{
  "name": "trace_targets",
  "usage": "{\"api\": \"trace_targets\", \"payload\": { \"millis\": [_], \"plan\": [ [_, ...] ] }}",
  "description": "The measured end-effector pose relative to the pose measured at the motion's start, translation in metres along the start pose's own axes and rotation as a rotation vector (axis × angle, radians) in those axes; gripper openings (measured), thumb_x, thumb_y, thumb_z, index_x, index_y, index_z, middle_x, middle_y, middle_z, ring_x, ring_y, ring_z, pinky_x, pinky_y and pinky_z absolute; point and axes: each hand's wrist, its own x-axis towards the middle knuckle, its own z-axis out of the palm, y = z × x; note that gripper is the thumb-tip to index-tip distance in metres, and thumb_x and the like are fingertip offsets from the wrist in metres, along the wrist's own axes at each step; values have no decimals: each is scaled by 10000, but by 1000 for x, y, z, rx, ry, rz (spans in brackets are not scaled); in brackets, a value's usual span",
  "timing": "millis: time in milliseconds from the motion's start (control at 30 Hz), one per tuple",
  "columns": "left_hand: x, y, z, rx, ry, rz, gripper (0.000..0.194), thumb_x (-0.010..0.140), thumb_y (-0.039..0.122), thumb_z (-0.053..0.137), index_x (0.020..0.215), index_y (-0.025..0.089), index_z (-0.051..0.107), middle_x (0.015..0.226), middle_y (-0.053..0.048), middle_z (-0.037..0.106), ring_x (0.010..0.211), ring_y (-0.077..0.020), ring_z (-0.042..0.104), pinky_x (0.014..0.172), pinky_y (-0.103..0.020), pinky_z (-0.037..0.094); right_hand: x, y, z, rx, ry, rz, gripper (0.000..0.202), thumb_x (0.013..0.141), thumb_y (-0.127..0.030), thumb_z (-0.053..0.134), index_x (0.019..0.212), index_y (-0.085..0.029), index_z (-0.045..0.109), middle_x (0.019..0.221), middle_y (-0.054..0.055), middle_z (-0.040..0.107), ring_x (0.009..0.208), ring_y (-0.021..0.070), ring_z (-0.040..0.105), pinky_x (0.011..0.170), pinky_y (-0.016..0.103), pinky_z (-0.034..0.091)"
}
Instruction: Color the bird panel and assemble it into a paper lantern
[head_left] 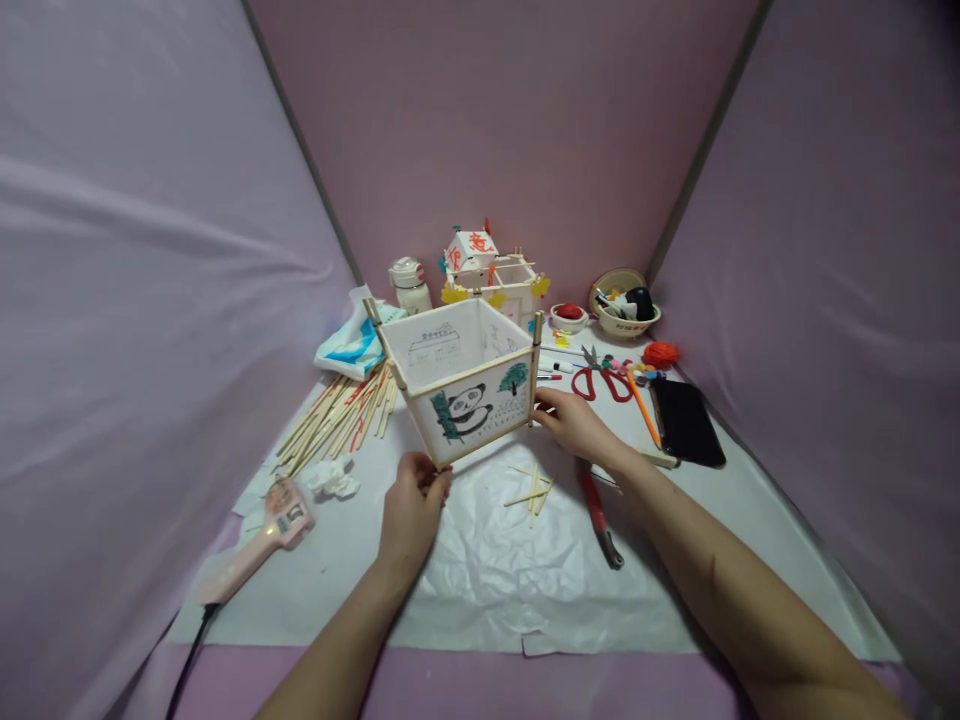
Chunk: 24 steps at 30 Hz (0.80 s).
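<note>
A square paper lantern frame (474,405) of thin wooden sticks with white paper sides is held tilted over the table. Its front panel shows a drawn panda, bamboo and a green tree; line drawings show on the inner faces. My left hand (416,505) pinches its lower front corner. With the fingers closed round the lower end of the right corner post, my right hand (570,418) grips the other side. Below it lie several short stick pieces (532,492) on crumpled white paper.
Wooden sticks (334,420) and a pink hot glue gun (262,540) lie left. At right are a red-handled cutting tool (598,515), scissors (600,383), an orange pen (643,408) and a black phone (686,422). Behind stand a decorated stick house (495,275), a bottle (409,285) and a basket (624,305).
</note>
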Motion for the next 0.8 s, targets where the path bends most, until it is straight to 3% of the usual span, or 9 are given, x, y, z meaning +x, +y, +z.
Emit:
{"api": "trace_targets", "payload": {
  "millis": [267, 500, 700, 800],
  "plan": [
    [9, -7, -21, 81, 75, 4, 240, 829, 411, 613, 919, 247, 464, 731, 16, 687, 609, -189, 658, 633, -301, 477, -8, -18, 13, -103, 61, -103, 232, 895, -121, 558, 1092, -184, 663, 1023, 74, 723, 832, 183, 676, 757, 287, 508],
    [12, -10, -20, 127, 36, -13, 233, 806, 389, 617, 888, 256, 445, 652, 41, 641, 596, -200, 647, 603, -294, 455, -11, -14, 18, -198, -18, -3, 192, 883, -135, 563, 1029, -189, 675, 1008, 60, 730, 826, 174, 681, 718, 259, 490],
    [12, -12, -22, 144, 50, -14, 321, 742, 349, 658, 980, 246, 469, 889, -14, 710, 790, -222, 705, 691, -308, 500, -13, -15, 19, -169, -14, 24, 199, 871, -171, 591, 1063, -180, 643, 1062, 63, 684, 800, 143, 668, 710, 246, 486],
    [12, -12, -22, 129, 38, -2, 325, 757, 373, 642, 1008, 238, 487, 933, -25, 719, 791, -214, 708, 695, -303, 515, -13, -16, 18, -176, 2, 27, 193, 865, -199, 615, 1057, -179, 622, 1075, 60, 652, 771, 131, 657, 717, 256, 478]
  ]
}}
